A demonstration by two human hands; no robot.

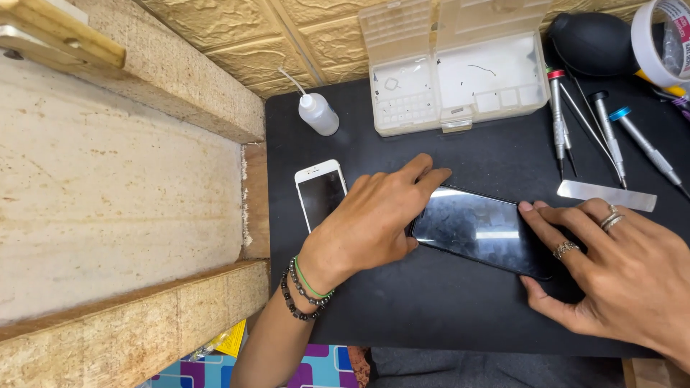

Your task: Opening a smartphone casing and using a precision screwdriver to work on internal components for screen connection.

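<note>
A dark phone [483, 228] lies screen up on a black mat [431, 309] covering the table. The left hand [374, 219] rests flat over its left end, fingers spread loosely. The right hand [618, 269], wearing rings, presses open fingers on its right end. A white phone [320, 191] lies just left. Screwdrivers [611, 136], a metal strip [607, 195], a squeeze bottle [318, 113] and a clear parts box [460, 68] sit behind.

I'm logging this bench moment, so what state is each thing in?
Dark phone: flat, screen up, held at both ends.
White phone: flat, screen dark, partly under the wrist.
Parts box: lid open.
Squeeze bottle: lying down.
Screwdrivers: lying loose.
Left hand: pressing the phone's end.
Right hand: fingers on the other end.
</note>
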